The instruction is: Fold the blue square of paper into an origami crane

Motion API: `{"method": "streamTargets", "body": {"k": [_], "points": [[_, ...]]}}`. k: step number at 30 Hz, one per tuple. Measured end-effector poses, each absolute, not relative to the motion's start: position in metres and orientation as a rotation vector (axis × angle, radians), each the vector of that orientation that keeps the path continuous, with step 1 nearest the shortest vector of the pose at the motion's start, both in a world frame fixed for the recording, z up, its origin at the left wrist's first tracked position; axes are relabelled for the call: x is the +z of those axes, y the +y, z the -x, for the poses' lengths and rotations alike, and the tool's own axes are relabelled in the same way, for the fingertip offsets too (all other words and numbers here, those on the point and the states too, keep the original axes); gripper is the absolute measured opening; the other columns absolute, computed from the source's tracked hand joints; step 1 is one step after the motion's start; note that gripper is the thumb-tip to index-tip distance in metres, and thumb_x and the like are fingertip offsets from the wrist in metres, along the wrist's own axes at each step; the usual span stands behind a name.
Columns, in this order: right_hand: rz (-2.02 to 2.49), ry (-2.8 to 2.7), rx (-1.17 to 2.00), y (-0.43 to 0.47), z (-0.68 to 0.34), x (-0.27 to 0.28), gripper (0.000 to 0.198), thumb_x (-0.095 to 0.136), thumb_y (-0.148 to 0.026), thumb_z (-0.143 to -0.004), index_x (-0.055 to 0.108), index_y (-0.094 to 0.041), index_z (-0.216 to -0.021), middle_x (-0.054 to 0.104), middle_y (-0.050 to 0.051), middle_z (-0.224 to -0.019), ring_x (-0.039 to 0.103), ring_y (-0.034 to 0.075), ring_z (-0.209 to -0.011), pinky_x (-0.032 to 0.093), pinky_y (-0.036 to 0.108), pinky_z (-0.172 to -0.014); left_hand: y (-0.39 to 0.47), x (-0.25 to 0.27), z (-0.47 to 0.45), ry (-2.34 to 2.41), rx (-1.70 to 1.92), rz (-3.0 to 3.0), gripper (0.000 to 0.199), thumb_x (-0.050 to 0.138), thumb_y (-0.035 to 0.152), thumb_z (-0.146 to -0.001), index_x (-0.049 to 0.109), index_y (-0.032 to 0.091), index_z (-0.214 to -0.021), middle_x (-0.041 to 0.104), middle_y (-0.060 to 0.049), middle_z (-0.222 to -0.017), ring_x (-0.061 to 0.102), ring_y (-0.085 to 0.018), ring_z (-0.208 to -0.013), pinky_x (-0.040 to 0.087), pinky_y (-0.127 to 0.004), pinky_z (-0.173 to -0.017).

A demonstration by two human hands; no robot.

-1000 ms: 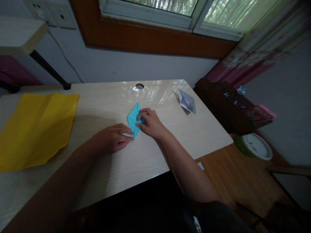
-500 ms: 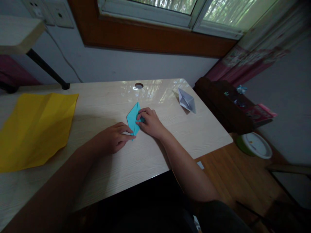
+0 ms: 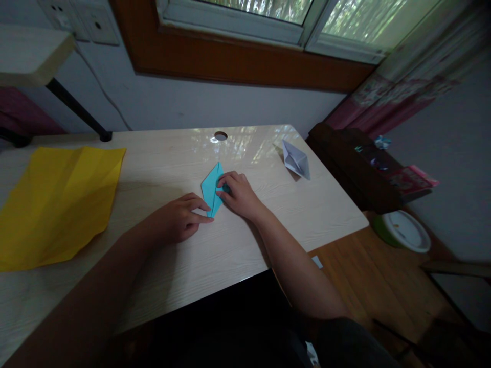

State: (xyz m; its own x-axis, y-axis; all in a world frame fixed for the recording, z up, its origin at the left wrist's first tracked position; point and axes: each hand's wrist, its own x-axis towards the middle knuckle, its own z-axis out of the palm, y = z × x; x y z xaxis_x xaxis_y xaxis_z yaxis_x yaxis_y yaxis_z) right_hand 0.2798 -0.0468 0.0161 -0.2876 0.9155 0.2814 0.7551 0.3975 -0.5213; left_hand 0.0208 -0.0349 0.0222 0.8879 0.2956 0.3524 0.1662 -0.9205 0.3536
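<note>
A folded piece of blue paper, shaped like a narrow diamond with a crease down its length, lies on the pale desk. At its lower end, my left hand holds the tip between thumb and forefinger. My right hand grips the right edge, thumb and fingers bent around it and hiding part of that side. Over to the right stands a folded white paper boat, apart from both hands.
A large yellow sheet covers the desk's left side. Behind the blue paper is a round hole in the desk. A black shelf leg rises at the back left. Beyond the right edge are a dark cabinet and a bin.
My left thumb and the paper's lower tip have drawn slightly upward, and less of the tip sticks out below. My right hand keeps its grip almost unmoved.
</note>
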Motion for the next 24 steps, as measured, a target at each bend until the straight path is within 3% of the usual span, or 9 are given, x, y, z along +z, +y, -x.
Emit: {"method": "streamTargets", "body": {"k": [4, 10, 24], "points": [[1.285, -2.189, 0.475, -0.049, -0.285, 0.018, 0.023, 0.065, -0.034, -0.097, 0.065, -0.027, -0.118, 0.064, 0.007, -0.122, 0.056, 0.025, -0.114, 0.043, 0.044, -0.101, -0.034, 0.023, -0.020, 0.336, 0.586, -2.712, 0.042, 0.060, 0.005, -0.087, 0.077, 0.029, -0.117, 0.070, -0.008, -0.123, 0.064, -0.023, -0.114, 0.056, -0.044, -0.100], [1.164, -2.265, 0.563, -0.045, -0.289, 0.012, 0.013, 0.067, -0.039, -0.096, 0.073, -0.029, -0.100, 0.066, 0.004, -0.111, 0.058, 0.023, -0.110, 0.044, 0.041, -0.100, -0.031, 0.022, -0.018, 0.333, 0.616, -2.664, 0.042, 0.059, 0.006, -0.088, 0.076, 0.031, -0.118, 0.070, -0.007, -0.123, 0.066, -0.021, -0.112, 0.057, -0.042, -0.100], [1.434, -2.263, 0.519, -0.046, -0.275, 0.019, 0.015, 0.071, -0.039, -0.093, 0.073, -0.027, -0.101, 0.062, 0.006, -0.111, 0.056, 0.025, -0.107, 0.044, 0.041, -0.094, -0.029, 0.024, -0.018, 0.300, 0.629, -2.651, 0.041, 0.056, 0.007, -0.092, 0.075, 0.030, -0.120, 0.072, -0.007, -0.122, 0.066, -0.020, -0.112, 0.057, -0.041, -0.099]]}}
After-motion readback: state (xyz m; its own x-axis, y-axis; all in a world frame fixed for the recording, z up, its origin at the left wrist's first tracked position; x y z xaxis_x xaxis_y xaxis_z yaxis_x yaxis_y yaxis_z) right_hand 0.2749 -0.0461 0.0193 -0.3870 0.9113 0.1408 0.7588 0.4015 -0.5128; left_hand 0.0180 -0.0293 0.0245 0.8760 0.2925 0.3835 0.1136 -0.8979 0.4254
